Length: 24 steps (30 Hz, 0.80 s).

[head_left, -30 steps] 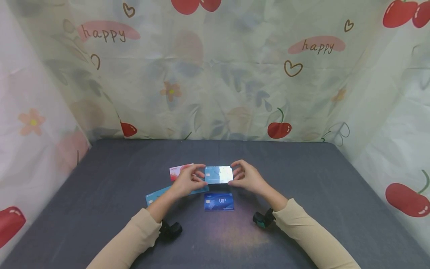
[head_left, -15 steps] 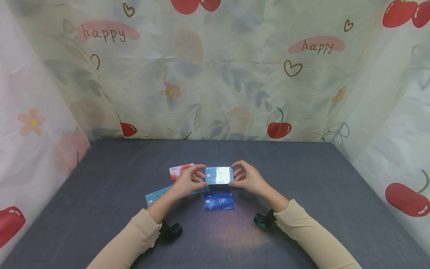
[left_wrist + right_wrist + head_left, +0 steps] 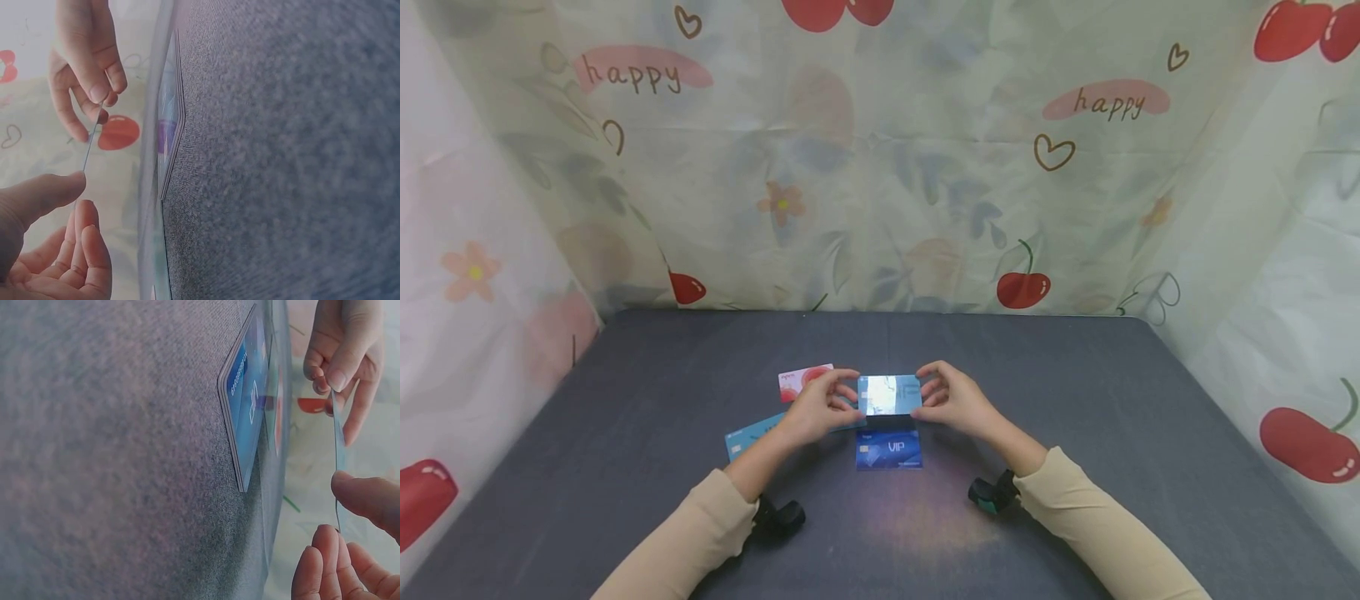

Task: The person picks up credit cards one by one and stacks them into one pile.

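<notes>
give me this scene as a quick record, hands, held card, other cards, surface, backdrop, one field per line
left hand: pinches the left edge of the light blue chip card
right hand: pinches its right edge
held card: raised off the dark grey tabletop, glare on its face
nearer the person: blue VIP card, topping a stack
left side: pink-and-red card, partly hidden by left hand
also left: second light blue card, partly hidden, possibly more than one
backdrop: cherry-print cloth

A makeshift booth, it seems: cloth point(image 3: 895, 92) printed with cherries and "happy" surrounds a dark counter point(image 3: 1060, 375) on three sides.
</notes>
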### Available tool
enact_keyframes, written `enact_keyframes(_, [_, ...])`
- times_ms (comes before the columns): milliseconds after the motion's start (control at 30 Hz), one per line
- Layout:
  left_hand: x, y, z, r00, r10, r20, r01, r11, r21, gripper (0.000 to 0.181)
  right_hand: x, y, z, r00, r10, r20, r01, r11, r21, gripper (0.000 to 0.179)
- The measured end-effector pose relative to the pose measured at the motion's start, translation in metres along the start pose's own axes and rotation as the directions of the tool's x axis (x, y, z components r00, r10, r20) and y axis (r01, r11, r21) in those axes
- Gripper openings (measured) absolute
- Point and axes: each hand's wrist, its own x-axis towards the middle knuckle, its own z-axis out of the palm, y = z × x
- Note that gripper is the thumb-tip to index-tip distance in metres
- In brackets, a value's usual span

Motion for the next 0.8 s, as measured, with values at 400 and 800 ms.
enact_keyframes(400, [-0.0024, -0.0003, 0.0009, 1.0, -0.002, -0.014, 0.002, 1.0, 0.009, 0.056, -0.0027, -0.0007, 0.0017, 1.0, 0.017, 0.003, -0.017, 1.0, -0.001, 0.055])
enact_keyframes(800, [-0.0045, -0.0032, 0.0014, 1.0, 0.0, -0.003, 0.0, 1.0, -0.009, 0.059, -0.0054, 0.0005, 0.0037, 1.0, 0.021, 0.001, -0.021, 1.0, -0.011, 0.052])
